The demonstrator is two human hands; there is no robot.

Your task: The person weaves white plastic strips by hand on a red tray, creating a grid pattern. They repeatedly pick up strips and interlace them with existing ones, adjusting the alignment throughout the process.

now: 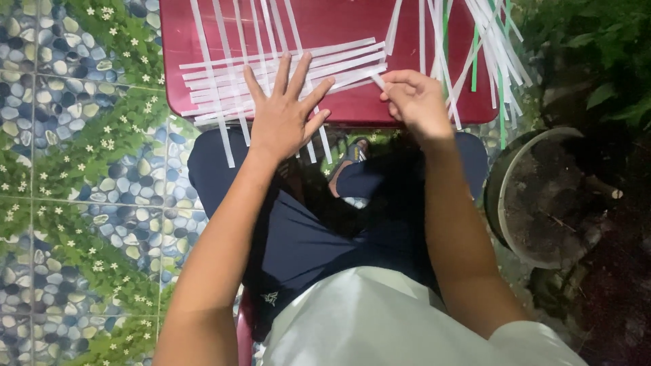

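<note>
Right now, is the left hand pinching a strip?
No, the left hand lies flat, fingers spread, on the woven white strips.

Woven strips (285,71) on bench (339,24), frame top centre; loose strips (491,47) upper right; pot (536,196) right, below.

Two hands: left hand (281,118), right hand (415,102); one red table (339,24); one pot (536,196); many white strips (285,68).

Thin white paper strips (285,71) lie flat on a dark red counter (339,27), crossed into a loose woven grid, several lengthwise strips hanging over its near edge. One horizontal strip's right end (377,80) is pinched and lifted.
</note>
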